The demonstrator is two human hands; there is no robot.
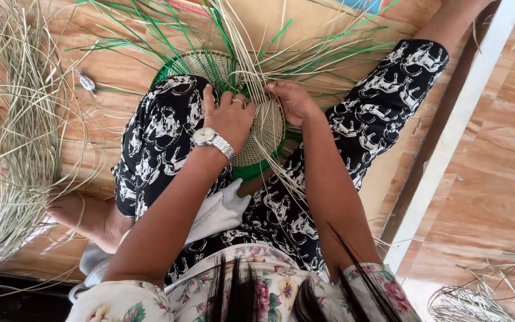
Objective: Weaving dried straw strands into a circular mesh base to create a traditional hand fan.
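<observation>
Seated on a wooden floor (496, 179), a person works on a round woven basket base (263, 134) resting on the lap, between knees clad in black trousers with a white animal print (162, 128). Left hand (229, 119), wearing a ring and a silver wristwatch (213, 140), lies flat with fingers spread on the pale woven disc, pressing it down rather than closing around it. Just to the right of that hand, the right hand (293, 101) is curled tight, its fingers pinching pale straw strands (251, 71) at the upper edge of the disc; exactly how many strands it holds cannot be told. From the point of that grip, loose straw and green strips (150, 36) fan outward and away from the body. Below the 2 hands, a green band (251, 172) of weaving shows at the disc's near edge. Beneath the left forearm, a pale grey cloth (216, 214) lies on the lap. Well to the left of the left hand, a large loose bundle of dried straw (13, 137) sprawls across the floor, with a small silvery object (86, 81) lying between it and the basket. Far off to the right of the grip, more straw (478, 292) sits near a white strip (454, 137) set into the floor.
</observation>
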